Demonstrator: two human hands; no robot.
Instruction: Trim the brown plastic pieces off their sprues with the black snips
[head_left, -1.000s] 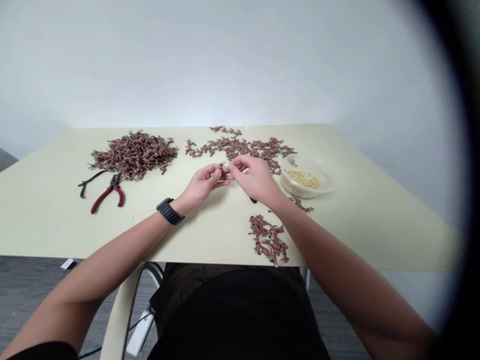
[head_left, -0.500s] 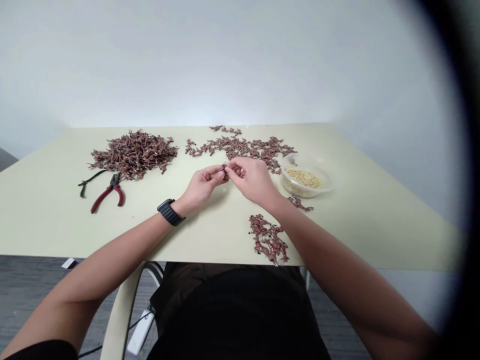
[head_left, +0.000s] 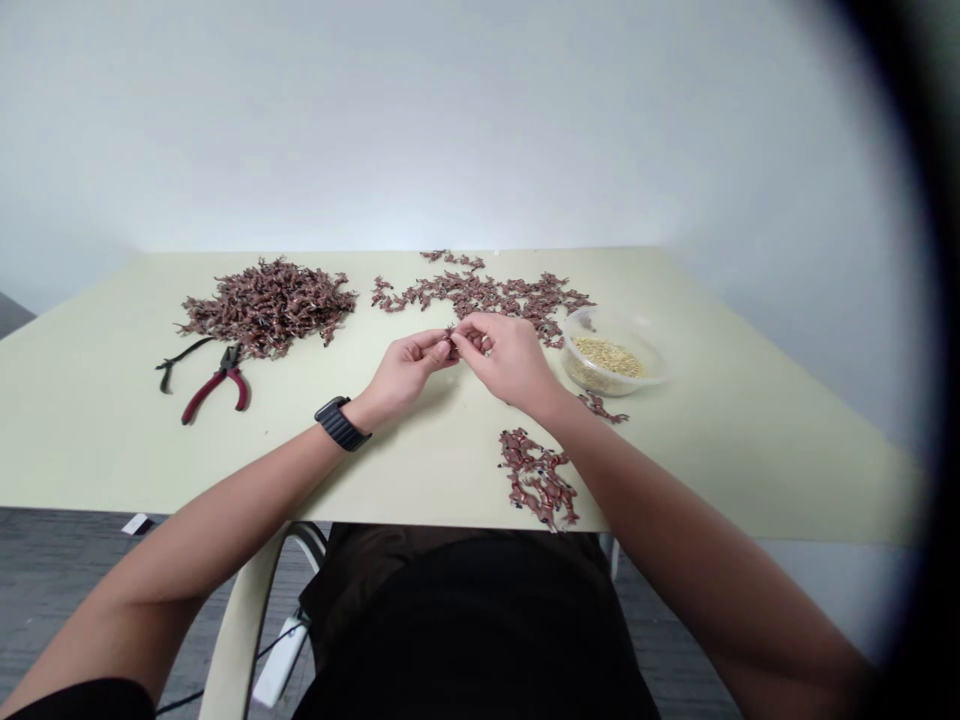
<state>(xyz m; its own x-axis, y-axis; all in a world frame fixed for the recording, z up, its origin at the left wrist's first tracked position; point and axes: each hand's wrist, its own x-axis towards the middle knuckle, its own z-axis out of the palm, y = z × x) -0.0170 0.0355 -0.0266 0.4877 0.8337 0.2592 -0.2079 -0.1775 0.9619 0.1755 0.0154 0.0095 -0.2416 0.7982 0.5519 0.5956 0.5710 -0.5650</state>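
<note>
Over the middle of the table my left hand pinches a small brown animal figurine, reindeer-like in shape, between thumb and fingers. Closed fingertips of my right hand meet at the same figurine from the right; whatever tiny thing they pinch is hidden. Beyond the hands lies a loose spread of similar brown figurines. A clear plastic bowl with small gold-coloured metal pieces stands right of my right hand. Nearer me, a flat cluster of figurines lies by the table's front edge.
A tall heap of brown figurines occupies the left back. In front of it rest red-handled pliers and a dark-handled tool, partly under the heap. One more figurine lies beside the bowl. A wall borders the table behind.
Both hands stay together at the figurine, with only a very slight shift of the right fingers. The piles, bowl and tools look the same.
</note>
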